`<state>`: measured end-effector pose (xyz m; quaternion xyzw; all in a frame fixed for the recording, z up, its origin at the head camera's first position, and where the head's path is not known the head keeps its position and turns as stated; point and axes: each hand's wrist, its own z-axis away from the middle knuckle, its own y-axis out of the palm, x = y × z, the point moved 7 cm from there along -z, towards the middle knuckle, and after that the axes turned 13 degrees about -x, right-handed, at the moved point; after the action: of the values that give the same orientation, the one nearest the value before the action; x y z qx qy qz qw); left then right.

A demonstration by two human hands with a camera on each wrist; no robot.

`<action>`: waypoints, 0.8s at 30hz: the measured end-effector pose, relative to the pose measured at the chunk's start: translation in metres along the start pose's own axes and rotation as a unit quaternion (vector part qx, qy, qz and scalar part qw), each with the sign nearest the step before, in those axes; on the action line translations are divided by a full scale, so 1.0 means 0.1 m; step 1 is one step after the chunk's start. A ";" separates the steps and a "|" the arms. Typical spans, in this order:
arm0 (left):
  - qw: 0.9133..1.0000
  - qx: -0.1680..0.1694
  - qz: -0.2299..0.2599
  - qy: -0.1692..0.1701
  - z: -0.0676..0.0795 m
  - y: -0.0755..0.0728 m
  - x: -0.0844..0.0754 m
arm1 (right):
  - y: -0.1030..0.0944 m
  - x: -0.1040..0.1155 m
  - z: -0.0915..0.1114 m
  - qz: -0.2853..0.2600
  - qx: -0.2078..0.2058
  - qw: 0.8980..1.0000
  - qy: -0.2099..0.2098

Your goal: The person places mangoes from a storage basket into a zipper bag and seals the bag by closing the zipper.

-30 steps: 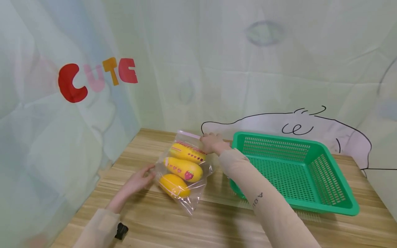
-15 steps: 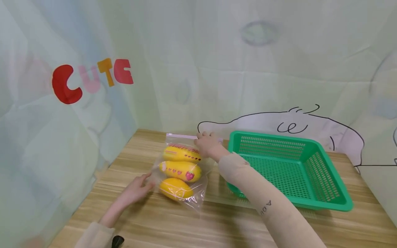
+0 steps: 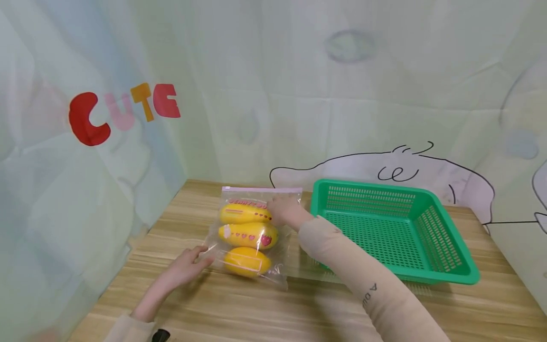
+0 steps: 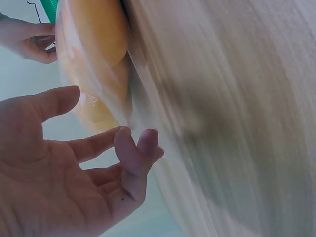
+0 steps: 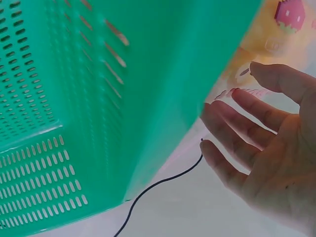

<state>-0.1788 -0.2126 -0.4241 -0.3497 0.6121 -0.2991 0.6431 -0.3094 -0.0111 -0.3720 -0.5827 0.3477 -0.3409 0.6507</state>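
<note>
A clear zip bag with red and pink print lies flat on the table, its pink zip strip at the far end. Three yellow, mango-like fruits are stacked in a column inside it. My right hand is over the bag's upper right part. In the right wrist view its fingers are spread and fairly straight beside the bag. Along the bag's lower left edge rests my left hand, thumb apart and fingers loosely bent. Whether its fingertips touch the plastic I cannot tell.
A green plastic basket with perforated walls stands just right of the bag, and my right forearm crosses its near left corner. Printed cloth walls rise behind and to the left of the wooden table. A small black object is by my left sleeve.
The bag has turned from slanted to nearly straight, its zip strip now level across the far end. My right hand has come slightly nearer, and the left hand has shifted a little lower.
</note>
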 end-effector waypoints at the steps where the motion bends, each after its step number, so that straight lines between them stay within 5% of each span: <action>1: 1.000 -0.002 -0.001 0.001 0.00 0.00 0.00 | 0.01 0.00 0.01 -0.004 0.002 1.000 0.004; 11: 1.000 -0.019 0.002 0.016 0.02 -0.06 -0.13 | 0.05 -0.09 0.10 -0.022 0.028 0.998 0.043; 24: 0.999 -0.025 0.006 0.032 0.07 -0.04 -0.40 | -0.05 -0.10 0.20 -0.008 0.019 0.999 0.033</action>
<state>-0.1749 -0.1820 -0.3980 -0.3524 0.6419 -0.2904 0.6160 -0.2980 0.0074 -0.3646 -0.5616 0.3577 -0.3716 0.6469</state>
